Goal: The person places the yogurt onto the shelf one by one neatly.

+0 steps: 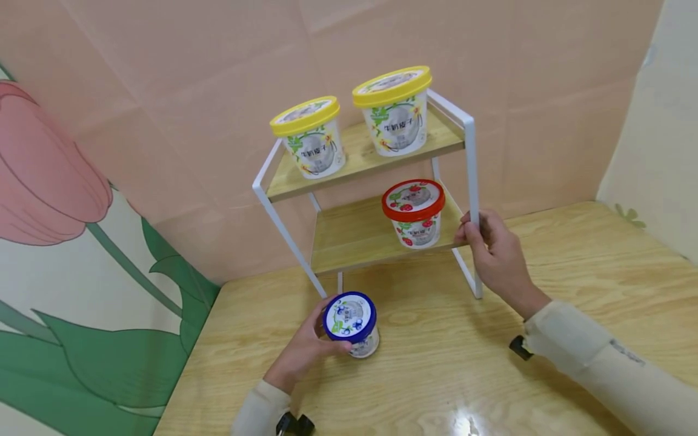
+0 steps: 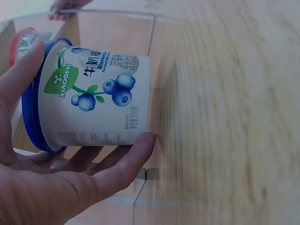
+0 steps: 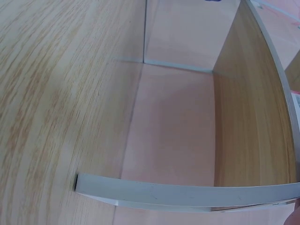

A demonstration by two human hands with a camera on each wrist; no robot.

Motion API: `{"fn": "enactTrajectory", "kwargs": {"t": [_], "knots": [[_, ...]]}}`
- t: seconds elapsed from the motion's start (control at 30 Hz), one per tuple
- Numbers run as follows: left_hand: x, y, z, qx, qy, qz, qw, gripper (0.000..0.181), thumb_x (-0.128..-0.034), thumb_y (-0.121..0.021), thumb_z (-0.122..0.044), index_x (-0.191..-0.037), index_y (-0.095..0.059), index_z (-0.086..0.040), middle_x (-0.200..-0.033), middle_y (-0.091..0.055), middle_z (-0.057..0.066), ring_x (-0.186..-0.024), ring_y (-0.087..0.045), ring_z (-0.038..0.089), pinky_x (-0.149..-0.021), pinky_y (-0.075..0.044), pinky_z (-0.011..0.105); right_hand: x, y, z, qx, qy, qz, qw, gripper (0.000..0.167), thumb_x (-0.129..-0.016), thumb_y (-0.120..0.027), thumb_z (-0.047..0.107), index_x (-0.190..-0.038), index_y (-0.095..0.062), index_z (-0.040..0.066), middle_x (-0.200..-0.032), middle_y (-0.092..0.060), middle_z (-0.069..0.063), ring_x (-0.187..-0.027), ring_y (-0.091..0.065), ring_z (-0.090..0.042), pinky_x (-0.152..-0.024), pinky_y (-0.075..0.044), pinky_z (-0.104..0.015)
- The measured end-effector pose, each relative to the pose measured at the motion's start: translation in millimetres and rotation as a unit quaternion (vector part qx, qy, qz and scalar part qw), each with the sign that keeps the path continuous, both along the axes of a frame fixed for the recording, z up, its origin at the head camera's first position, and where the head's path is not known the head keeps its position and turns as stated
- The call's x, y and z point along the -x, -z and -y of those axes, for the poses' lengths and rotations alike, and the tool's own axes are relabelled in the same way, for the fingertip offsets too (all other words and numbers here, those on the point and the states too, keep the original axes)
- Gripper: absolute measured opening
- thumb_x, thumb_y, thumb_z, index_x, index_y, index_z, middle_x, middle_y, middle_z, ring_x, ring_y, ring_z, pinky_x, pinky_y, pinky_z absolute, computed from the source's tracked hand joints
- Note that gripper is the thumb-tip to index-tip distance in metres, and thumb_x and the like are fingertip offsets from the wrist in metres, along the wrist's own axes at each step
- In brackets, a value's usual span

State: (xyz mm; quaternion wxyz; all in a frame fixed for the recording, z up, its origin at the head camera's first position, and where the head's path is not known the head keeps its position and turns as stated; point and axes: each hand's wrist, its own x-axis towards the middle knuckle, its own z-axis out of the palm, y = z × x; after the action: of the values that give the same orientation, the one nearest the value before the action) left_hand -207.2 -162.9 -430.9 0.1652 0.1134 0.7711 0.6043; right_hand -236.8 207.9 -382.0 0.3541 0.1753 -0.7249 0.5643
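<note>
My left hand grips a white paper tub with a blue lid in front of the shelf rack's lower left. In the left wrist view, blueberries are printed on the tub, and thumb and fingers curl round it just above the table. My right hand holds the white right front post of the two-tier rack at the height of its lower board. On that board stands a red-lidded tub. Two yellow-lidded tubs stand on the upper board.
The rack stands on a wood-grain table, near a pink backdrop. A panel with a large tulip print borders the left side. At the far right is a pale wall. The right wrist view shows the rack's white foot on the table.
</note>
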Motion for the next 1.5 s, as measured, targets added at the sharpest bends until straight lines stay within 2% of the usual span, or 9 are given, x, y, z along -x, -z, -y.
{"fn": "enactTrajectory", "kwargs": {"t": [0.3,0.63,0.93,1.37,1.5], "knots": [[-0.5,-2.8,1.3,-0.018,-0.001,0.004,0.9998,0.098,-0.0734,-0.087,-0.009,-0.154,-0.033,-0.027,-0.157,-0.038,0.011,-0.141,-0.037,0.035,-0.110,-0.041,0.047,-0.7,1.7,-0.1,0.008,0.001,0.015,0.9999,0.016,-0.103,-0.048,0.005,-0.112,-0.057,-0.006,-0.090,-0.064,0.011,-0.082,-0.065,0.000,-0.075,-0.055,-0.011],[-1.5,-6.1,2.1,-0.027,-0.006,0.003,0.9996,0.100,-0.0731,-0.088,-0.009,-0.154,-0.032,-0.024,-0.158,-0.036,0.011,-0.141,-0.037,0.036,-0.107,-0.043,0.044,-0.4,1.2,0.7,0.007,-0.006,0.006,0.9999,0.017,-0.103,-0.048,0.004,-0.112,-0.056,-0.007,-0.089,-0.064,0.008,-0.081,-0.065,-0.001,-0.075,-0.056,-0.012],[-2.1,-11.8,1.8,-0.035,-0.027,-0.002,0.9990,0.098,-0.0718,-0.087,-0.007,-0.153,-0.035,-0.026,-0.156,-0.040,0.007,-0.142,-0.036,0.035,-0.117,-0.029,0.057,-0.5,0.4,0.0,0.007,-0.005,0.008,0.9999,0.017,-0.103,-0.048,0.004,-0.112,-0.056,-0.008,-0.089,-0.064,0.008,-0.081,-0.065,-0.001,-0.075,-0.055,-0.011],[-4.5,-18.0,3.1,-0.042,-0.033,0.001,0.9986,0.096,-0.0739,-0.086,-0.008,-0.153,-0.035,-0.026,-0.156,-0.039,0.007,-0.144,-0.033,0.036,-0.118,-0.022,0.064,0.6,1.2,-1.0,-0.005,-0.001,0.005,1.0000,0.017,-0.104,-0.047,0.006,-0.111,-0.056,-0.007,-0.089,-0.063,0.007,-0.081,-0.065,0.000,-0.074,-0.056,-0.012],[-4.5,-19.8,3.9,-0.045,-0.033,-0.001,0.9984,0.095,-0.0749,-0.086,-0.009,-0.152,-0.035,-0.028,-0.156,-0.040,0.006,-0.143,-0.034,0.035,-0.117,-0.025,0.064,0.0,0.2,-0.5,0.000,-0.002,0.008,1.0000,0.017,-0.103,-0.048,0.006,-0.112,-0.056,-0.007,-0.089,-0.064,0.009,-0.081,-0.065,0.000,-0.075,-0.056,-0.012]]}}
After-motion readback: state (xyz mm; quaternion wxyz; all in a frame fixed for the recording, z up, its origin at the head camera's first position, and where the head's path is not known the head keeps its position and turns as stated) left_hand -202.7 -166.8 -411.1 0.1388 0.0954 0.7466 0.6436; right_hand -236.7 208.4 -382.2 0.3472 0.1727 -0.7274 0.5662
